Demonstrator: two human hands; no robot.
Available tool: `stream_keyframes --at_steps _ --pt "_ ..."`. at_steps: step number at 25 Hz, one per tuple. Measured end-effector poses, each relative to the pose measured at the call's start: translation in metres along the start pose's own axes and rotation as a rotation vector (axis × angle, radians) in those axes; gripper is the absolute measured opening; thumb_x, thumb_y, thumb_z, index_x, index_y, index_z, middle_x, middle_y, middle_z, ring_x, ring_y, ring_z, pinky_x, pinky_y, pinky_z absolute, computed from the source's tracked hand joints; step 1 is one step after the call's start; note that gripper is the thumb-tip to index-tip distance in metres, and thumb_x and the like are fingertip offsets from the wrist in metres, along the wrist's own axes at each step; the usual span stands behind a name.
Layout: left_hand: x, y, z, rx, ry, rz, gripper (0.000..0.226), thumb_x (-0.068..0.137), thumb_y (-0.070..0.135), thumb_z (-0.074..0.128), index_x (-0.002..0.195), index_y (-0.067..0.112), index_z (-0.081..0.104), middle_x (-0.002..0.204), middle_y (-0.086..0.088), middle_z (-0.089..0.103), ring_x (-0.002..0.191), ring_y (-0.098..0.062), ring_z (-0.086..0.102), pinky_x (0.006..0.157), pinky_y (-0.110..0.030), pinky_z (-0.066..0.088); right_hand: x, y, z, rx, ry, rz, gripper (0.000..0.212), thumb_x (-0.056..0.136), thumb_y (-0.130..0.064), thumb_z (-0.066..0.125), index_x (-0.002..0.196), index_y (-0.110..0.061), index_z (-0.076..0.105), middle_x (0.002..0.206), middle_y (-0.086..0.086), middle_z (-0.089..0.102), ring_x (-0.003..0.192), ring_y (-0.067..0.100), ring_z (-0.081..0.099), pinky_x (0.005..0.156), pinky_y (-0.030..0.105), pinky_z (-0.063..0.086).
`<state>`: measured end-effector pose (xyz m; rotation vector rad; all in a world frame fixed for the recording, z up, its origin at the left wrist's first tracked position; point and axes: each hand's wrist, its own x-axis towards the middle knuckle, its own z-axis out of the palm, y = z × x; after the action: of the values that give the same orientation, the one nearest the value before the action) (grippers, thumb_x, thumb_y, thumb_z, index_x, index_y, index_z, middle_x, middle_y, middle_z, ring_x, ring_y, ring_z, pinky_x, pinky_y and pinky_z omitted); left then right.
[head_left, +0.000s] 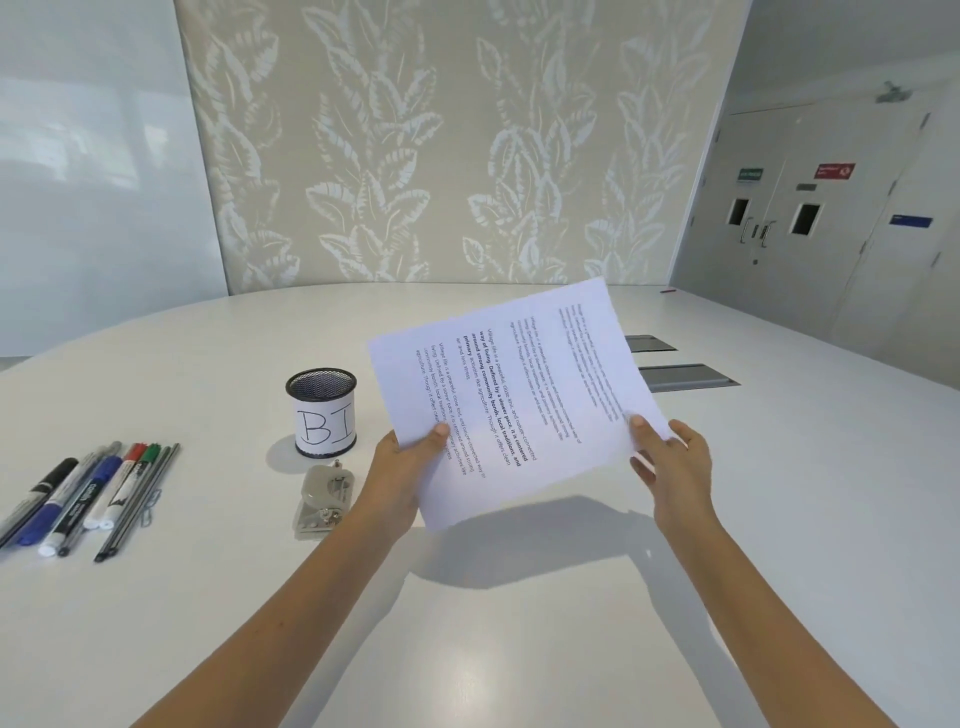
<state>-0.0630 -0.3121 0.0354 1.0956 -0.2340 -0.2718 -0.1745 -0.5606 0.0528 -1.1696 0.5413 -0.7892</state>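
Observation:
A white printed sheet of paper (524, 384) is held up above the white table (208, 597), its text running sideways. My left hand (400, 478) pinches its near left corner, thumb on top. My right hand (675, 467) pinches the near right edge with the thumb on the printed face and the fingers behind. The sheet casts a shadow on the table beneath it.
A black mesh pen cup (321, 413) labelled "BI" stands left of the sheet. A grey hole punch (323, 501) lies in front of it. Several markers and pens (88, 499) lie in a row at the left. Two grey cable hatches (685, 376) sit behind the paper.

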Motion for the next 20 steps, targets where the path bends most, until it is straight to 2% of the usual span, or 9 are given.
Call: stream_keyframes --at_steps 3,6,9,12,15,18,20 --pt "-0.008 -0.01 0.015 -0.151 0.023 -0.021 0.033 0.09 0.008 0.059 0.123 0.008 0.059 0.117 -0.01 0.067 0.104 -0.025 0.065 0.094 -0.048 0.048 -0.015 0.003 0.018 0.071 -0.112 0.137 0.068 0.085 -0.028 0.068 0.138 -0.013 0.028 0.126 0.009 0.055 0.099 0.024 0.063 0.081 0.038 0.054" --pt "-0.015 -0.021 0.029 -0.256 0.092 -0.086 0.036 0.089 0.009 0.061 0.124 0.009 0.057 0.12 -0.01 0.065 0.107 -0.028 0.063 0.098 -0.051 0.045 -0.032 0.012 0.036 0.005 -0.208 0.181 0.045 0.09 -0.019 0.062 0.128 -0.008 0.04 0.12 0.015 0.061 0.09 0.028 0.066 0.073 0.036 0.058" --pt "-0.023 -0.029 0.039 -0.274 0.138 -0.122 0.037 0.089 0.009 0.061 0.126 0.008 0.055 0.12 -0.01 0.065 0.107 -0.03 0.062 0.097 -0.052 0.046 -0.036 0.022 0.044 -0.033 -0.195 0.101 0.021 0.09 -0.007 0.057 0.111 -0.004 0.054 0.11 0.017 0.067 0.09 0.028 0.067 0.069 0.036 0.06" --pt "-0.029 -0.027 0.042 -0.245 0.167 -0.105 0.032 0.09 0.006 0.059 0.122 0.009 0.057 0.117 -0.007 0.066 0.104 -0.026 0.063 0.089 -0.043 0.052 -0.031 0.025 0.04 -0.078 -0.129 0.055 0.01 0.089 -0.003 0.056 0.098 -0.005 0.059 0.101 0.011 0.071 0.089 0.025 0.069 0.077 0.043 0.059" --pt "-0.03 -0.014 0.03 -0.206 0.202 -0.024 0.02 0.093 0.004 0.053 0.112 0.007 0.058 0.108 -0.008 0.067 0.091 -0.019 0.066 0.073 -0.028 0.057 -0.023 0.027 0.027 -0.096 -0.108 0.043 0.009 0.089 -0.002 0.057 0.094 -0.009 0.062 0.1 0.01 0.071 0.092 0.025 0.069 0.074 0.037 0.058" --pt "-0.032 0.005 0.006 -0.107 0.307 0.098 0.025 0.092 0.011 0.056 0.117 0.007 0.052 0.103 -0.007 0.063 0.088 -0.018 0.062 0.076 -0.026 0.053 -0.018 0.028 0.007 -0.103 -0.111 0.054 0.011 0.088 -0.002 0.059 0.098 -0.005 0.064 0.101 0.013 0.071 0.093 0.027 0.068 0.074 0.035 0.057" --pt "-0.029 0.017 -0.02 0.184 0.403 0.183 0.032 0.089 0.018 0.06 0.119 0.011 0.052 0.106 -0.004 0.06 0.091 -0.02 0.056 0.079 -0.029 0.047 -0.018 0.03 -0.006 -0.109 -0.152 0.07 0.014 0.088 -0.002 0.059 0.101 0.0 0.064 0.1 0.014 0.07 0.092 0.028 0.067 0.074 0.032 0.058"
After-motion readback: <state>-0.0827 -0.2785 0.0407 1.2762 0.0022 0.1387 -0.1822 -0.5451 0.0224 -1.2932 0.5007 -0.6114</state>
